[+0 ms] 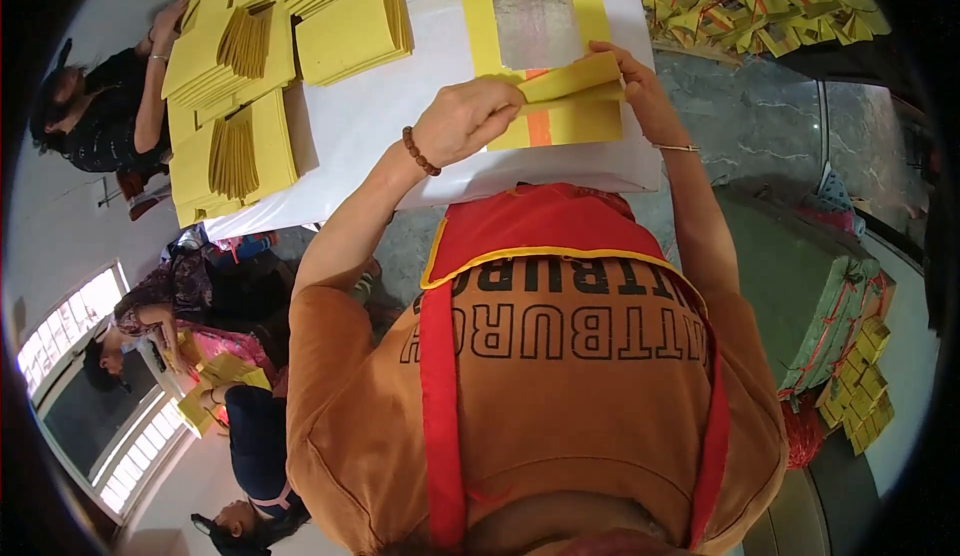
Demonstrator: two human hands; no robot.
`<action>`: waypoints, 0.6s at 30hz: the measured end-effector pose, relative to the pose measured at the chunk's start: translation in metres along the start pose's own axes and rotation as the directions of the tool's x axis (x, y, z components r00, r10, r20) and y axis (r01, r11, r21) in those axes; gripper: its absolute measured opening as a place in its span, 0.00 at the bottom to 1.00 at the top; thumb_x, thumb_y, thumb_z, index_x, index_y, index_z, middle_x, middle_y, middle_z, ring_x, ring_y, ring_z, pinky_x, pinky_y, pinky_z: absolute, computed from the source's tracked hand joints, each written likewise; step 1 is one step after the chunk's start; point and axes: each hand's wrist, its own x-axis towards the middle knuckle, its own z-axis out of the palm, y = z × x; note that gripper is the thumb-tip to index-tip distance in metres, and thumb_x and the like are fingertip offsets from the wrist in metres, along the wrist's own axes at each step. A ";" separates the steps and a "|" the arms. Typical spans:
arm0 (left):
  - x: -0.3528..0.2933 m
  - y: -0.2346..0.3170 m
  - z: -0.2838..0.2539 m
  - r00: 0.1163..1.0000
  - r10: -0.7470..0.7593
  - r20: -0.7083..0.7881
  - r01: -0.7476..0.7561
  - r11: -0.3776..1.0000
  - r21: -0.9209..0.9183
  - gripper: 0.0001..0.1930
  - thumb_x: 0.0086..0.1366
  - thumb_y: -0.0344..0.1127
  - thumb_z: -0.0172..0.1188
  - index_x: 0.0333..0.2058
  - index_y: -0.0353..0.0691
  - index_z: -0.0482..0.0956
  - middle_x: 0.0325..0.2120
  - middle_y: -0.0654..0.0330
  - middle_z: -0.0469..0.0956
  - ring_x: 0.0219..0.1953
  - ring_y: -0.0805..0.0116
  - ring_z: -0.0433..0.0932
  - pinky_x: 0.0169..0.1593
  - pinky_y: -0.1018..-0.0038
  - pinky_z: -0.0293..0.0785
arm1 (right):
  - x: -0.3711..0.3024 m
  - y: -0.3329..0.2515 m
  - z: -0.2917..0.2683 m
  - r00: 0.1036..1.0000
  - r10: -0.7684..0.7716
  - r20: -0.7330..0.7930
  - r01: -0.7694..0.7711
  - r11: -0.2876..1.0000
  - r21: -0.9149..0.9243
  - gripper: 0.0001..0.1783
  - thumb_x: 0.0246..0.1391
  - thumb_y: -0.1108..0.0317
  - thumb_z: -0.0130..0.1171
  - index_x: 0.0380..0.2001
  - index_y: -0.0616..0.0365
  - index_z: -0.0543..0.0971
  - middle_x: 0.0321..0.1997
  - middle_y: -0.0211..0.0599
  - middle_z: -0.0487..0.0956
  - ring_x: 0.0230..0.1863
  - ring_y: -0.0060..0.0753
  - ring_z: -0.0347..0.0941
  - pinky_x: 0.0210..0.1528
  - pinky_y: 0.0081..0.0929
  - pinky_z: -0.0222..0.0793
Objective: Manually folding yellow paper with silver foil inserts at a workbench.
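Observation:
On the white-covered table in front of me lies a flat yellow paper sheet (480, 36) with an orange stripe and a silver square (535, 28) at its middle. Over its near part I hold a folded yellow paper (572, 81), a narrow strip with doubled layers. My left hand (468, 121) grips the strip's left end with curled fingers. At its right end, my right hand (640, 86) pinches the paper between thumb and fingers. The lower edge of the flat sheet shows beneath the strip.
Stacks of folded yellow paper (350, 36) crowd the table's left side. A person (105, 106) reaches to them from the left; others sit farther back left. Bundled yellow papers (760, 6) lie at the far right. A green wrapped bale (790, 296) stands right of me.

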 end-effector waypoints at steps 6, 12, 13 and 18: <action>-0.003 -0.008 0.015 0.919 -0.328 -0.216 0.243 0.907 -0.343 0.05 0.63 0.30 0.51 0.35 0.37 0.71 0.23 0.56 0.77 0.21 0.63 0.77 0.27 0.74 0.72 | 0.004 -0.016 0.010 0.996 -0.071 0.059 0.088 0.930 -0.358 0.20 0.58 0.52 0.49 0.39 0.58 0.75 0.51 0.31 0.75 0.65 0.35 0.53 0.65 0.31 0.48; -0.003 -0.002 0.007 0.925 -0.370 -0.088 0.351 0.920 -0.175 0.11 0.61 0.33 0.56 0.40 0.37 0.70 0.28 0.55 0.77 0.26 0.61 0.77 0.31 0.71 0.73 | 0.005 -0.012 0.016 0.993 -0.110 -0.034 0.095 0.953 -0.288 0.16 0.61 0.60 0.46 0.29 0.60 0.77 0.46 0.32 0.77 0.61 0.36 0.56 0.62 0.32 0.51; -0.001 0.003 0.005 0.970 -0.223 -0.097 0.220 0.975 -0.046 0.16 0.57 0.35 0.59 0.43 0.38 0.71 0.33 0.55 0.76 0.32 0.60 0.76 0.36 0.69 0.71 | 0.006 -0.010 0.016 0.994 -0.108 -0.035 0.094 0.954 -0.286 0.16 0.61 0.60 0.46 0.29 0.60 0.77 0.46 0.32 0.77 0.61 0.36 0.56 0.62 0.32 0.51; 0.001 0.024 0.019 0.997 -0.050 0.053 0.023 0.906 0.422 0.32 0.46 0.45 0.67 0.51 0.44 0.69 0.47 0.61 0.69 0.49 0.61 0.65 0.48 0.67 0.61 | 0.009 0.000 0.023 0.967 -0.202 -0.152 0.160 0.955 -0.248 0.19 0.63 0.60 0.42 0.25 0.61 0.76 0.43 0.38 0.78 0.58 0.36 0.59 0.60 0.33 0.53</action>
